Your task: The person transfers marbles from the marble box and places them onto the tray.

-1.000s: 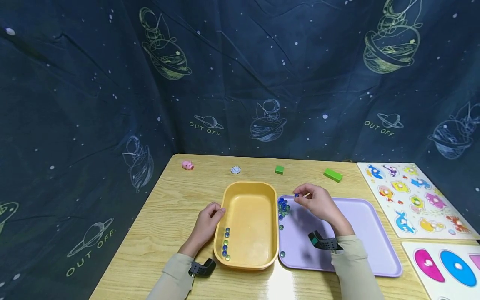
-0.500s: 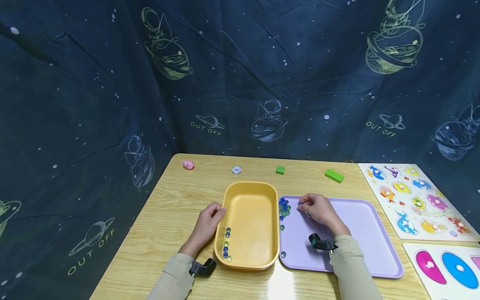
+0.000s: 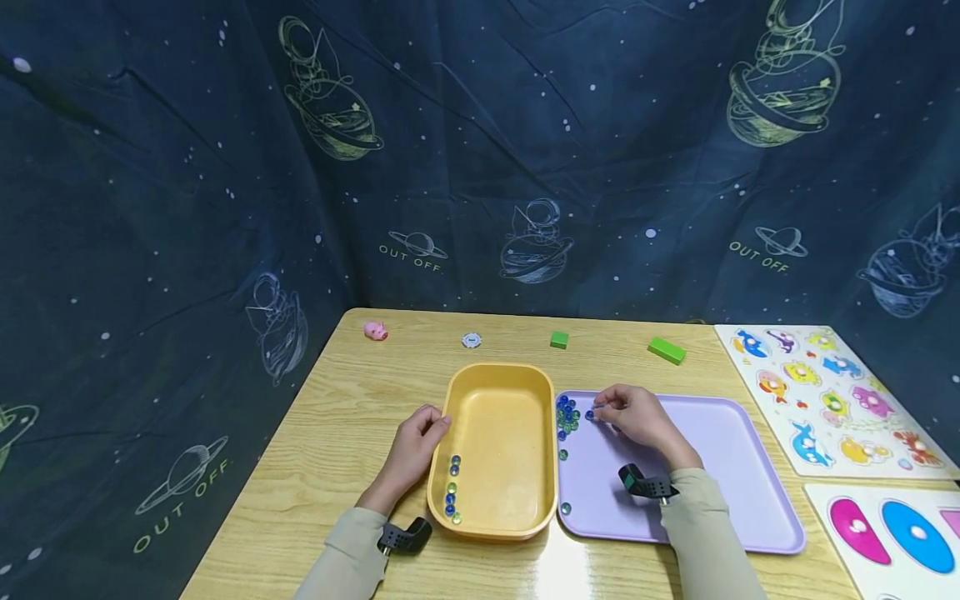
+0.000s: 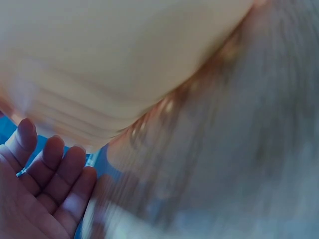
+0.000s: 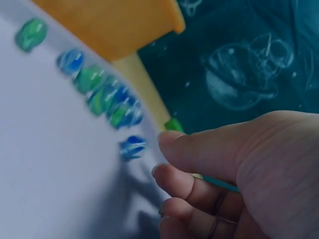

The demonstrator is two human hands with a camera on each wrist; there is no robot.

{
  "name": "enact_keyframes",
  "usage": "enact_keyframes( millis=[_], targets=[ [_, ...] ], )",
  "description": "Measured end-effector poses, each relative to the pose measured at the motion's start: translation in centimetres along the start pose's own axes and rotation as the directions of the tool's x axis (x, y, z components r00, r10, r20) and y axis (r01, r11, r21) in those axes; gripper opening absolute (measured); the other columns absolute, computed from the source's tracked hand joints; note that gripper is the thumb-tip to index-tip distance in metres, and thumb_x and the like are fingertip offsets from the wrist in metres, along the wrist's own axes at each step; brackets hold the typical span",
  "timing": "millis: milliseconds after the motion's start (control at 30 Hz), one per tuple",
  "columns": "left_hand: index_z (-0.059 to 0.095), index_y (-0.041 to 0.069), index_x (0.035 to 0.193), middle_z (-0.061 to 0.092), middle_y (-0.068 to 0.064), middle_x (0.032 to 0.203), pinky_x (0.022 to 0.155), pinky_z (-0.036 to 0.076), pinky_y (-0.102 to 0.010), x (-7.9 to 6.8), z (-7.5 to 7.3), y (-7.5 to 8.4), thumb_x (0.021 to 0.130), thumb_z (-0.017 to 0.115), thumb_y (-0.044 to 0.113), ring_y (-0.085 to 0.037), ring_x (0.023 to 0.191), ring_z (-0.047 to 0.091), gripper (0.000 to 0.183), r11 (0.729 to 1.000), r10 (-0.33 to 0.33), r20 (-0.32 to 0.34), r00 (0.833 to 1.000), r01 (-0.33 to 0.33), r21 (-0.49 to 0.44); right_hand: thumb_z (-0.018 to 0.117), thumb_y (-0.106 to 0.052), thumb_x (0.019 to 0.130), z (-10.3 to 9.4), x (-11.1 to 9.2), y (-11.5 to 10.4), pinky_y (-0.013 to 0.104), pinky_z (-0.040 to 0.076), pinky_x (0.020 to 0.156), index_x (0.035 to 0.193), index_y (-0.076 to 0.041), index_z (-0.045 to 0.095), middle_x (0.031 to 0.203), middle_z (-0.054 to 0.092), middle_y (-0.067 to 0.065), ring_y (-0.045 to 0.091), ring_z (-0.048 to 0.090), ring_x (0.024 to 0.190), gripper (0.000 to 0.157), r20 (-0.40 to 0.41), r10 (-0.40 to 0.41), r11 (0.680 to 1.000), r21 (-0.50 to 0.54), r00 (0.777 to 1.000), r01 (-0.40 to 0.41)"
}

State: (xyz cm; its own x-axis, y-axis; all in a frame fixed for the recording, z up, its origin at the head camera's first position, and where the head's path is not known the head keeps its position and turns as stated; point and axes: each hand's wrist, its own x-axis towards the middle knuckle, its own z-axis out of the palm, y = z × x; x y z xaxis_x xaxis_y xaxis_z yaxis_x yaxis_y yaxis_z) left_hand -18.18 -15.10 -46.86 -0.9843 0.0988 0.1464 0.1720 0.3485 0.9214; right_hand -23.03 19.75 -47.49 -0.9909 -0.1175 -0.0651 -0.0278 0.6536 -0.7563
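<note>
A blue marble (image 3: 589,415) lies just left of my nearer, right hand (image 3: 637,415), fingertips parted; my left hand (image 3: 412,442) pinches the yellow tub (image 3: 501,450).

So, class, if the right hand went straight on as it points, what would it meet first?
Probably the lone blue marble just ahead of the right hand, then perhaps the marble cluster, though depth is unclear.

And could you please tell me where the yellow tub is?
In the head view, the yellow tub stands on the table, directly left of the purple tray, with the left hand holding its left rim.
</note>
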Motion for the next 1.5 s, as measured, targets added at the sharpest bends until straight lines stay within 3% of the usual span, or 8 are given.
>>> enact_keyframes(
  millis=[267, 400, 700, 933, 1067, 1233, 1367, 1500],
  targets=[
    [0.053, 0.004, 0.077, 0.057, -0.009, 0.093, 0.071, 0.042, -0.024, 0.1, 0.0, 0.0, 0.093, 0.052, 0.016, -0.017, 0.082, 0.051, 0.02, 1.0, 0.002, -0.001, 1.0, -0.002, -0.009, 0.064, -0.026, 0.084, -0.9, -1.2, -4.6, 0.037, 0.05, 0.058, 0.102, -0.007, 0.063, 0.086, 0.061, 0.008, 0.029, 0.055, 0.074, 0.026, 0.037, -0.1, 0.984, 0.152, 0.994, 0.093],
    [0.053, 0.004, 0.077, 0.058, -0.009, 0.094, 0.07, 0.042, -0.024, 0.1, -0.1, -0.1, 0.093, 0.052, 0.017, -0.017, 0.082, 0.051, 0.02, 1.0, -0.004, -0.002, 1.0, 0.004, -0.01, 0.063, -0.028, 0.085, -0.1, -2.2, -7.4, 0.041, 0.05, 0.06, 0.1, -0.011, 0.065, 0.086, 0.062, 0.007, 0.026, 0.055, 0.071, 0.023, 0.068, -0.18, 0.967, 0.194, 0.981, 0.164],
    [0.051, 0.003, 0.075, 0.056, -0.009, 0.087, 0.066, 0.042, -0.023, 0.1, 0.2, 0.0, 0.092, 0.052, 0.01, -0.018, 0.076, 0.05, 0.019, 0.999, 0.043, -0.014, 0.999, -0.043, -0.009, 0.062, -0.026, 0.086, 5.5, -4.5, -11.8, 0.025, 0.045, 0.055, 0.088, -0.02, 0.066, 0.078, 0.06, -0.009, 0.012, 0.054, 0.065, 0.008, 0.178, -0.395, 0.917, 0.132, 0.901, 0.376],
    [0.05, 0.004, 0.073, 0.055, -0.007, 0.085, 0.066, 0.041, -0.021, 0.3, 0.4, -0.2, 0.091, 0.053, 0.008, -0.016, 0.077, 0.049, 0.019, 0.997, 0.082, -0.02, 0.996, -0.082, -0.005, 0.061, -0.021, 0.087, 10.1, -5.8, -12.7, 0.018, 0.039, 0.048, 0.093, -0.015, 0.065, 0.076, 0.058, -0.012, 0.006, 0.049, 0.054, 0.01, 0.313, -0.44, 0.898, 0.132, 0.842, 0.42],
    [0.05, 0.004, 0.073, 0.055, -0.007, 0.085, 0.065, 0.041, -0.021, 0.2, 0.3, -0.2, 0.091, 0.053, 0.01, -0.016, 0.076, 0.049, 0.019, 0.997, 0.082, -0.012, 0.997, -0.082, -0.01, 0.06, -0.017, 0.087, 11.6, -6.2, -12.7, 0.017, 0.04, 0.051, 0.098, -0.012, 0.064, 0.077, 0.059, -0.012, 0.002, 0.051, 0.056, 0.013, 0.356, -0.439, 0.898, 0.145, 0.825, 0.415],
    [0.05, 0.005, 0.073, 0.055, -0.008, 0.086, 0.068, 0.041, -0.021, 0.1, 0.2, 0.0, 0.091, 0.053, 0.012, -0.017, 0.079, 0.049, 0.02, 0.997, 0.078, -0.009, 0.997, -0.078, -0.018, 0.06, -0.018, 0.087, 12.6, -6.4, -12.5, 0.016, 0.043, 0.06, 0.101, -0.01, 0.062, 0.075, 0.06, -0.014, -0.003, 0.054, 0.063, 0.017, 0.422, -0.438, 0.893, 0.105, 0.793, 0.437],
    [0.051, 0.007, 0.073, 0.056, -0.004, 0.086, 0.069, 0.041, -0.023, 0.5, 0.4, -1.4, 0.091, 0.055, 0.014, -0.016, 0.079, 0.05, 0.02, 0.996, 0.089, -0.029, 0.996, -0.09, -0.028, 0.061, -0.019, 0.086, 12.8, -6.5, -12.5, 0.014, 0.042, 0.06, 0.101, -0.01, 0.063, 0.072, 0.059, -0.016, -0.004, 0.05, 0.061, 0.017, 0.473, -0.456, 0.865, 0.036, 0.754, 0.501],
    [0.051, 0.007, 0.073, 0.058, -0.008, 0.09, 0.069, 0.041, -0.022, 0.4, 0.3, -1.4, 0.092, 0.053, 0.015, -0.015, 0.08, 0.051, 0.02, 0.996, 0.086, -0.018, 0.996, -0.087, -0.021, 0.058, -0.022, 0.089, 12.7, -6.5, -12.5, 0.013, 0.042, 0.064, 0.099, -0.016, 0.068, 0.08, 0.062, -0.017, -0.006, 0.051, 0.067, 0.015, 0.509, -0.472, 0.83, -0.018, 0.72, 0.557]
  ],
)
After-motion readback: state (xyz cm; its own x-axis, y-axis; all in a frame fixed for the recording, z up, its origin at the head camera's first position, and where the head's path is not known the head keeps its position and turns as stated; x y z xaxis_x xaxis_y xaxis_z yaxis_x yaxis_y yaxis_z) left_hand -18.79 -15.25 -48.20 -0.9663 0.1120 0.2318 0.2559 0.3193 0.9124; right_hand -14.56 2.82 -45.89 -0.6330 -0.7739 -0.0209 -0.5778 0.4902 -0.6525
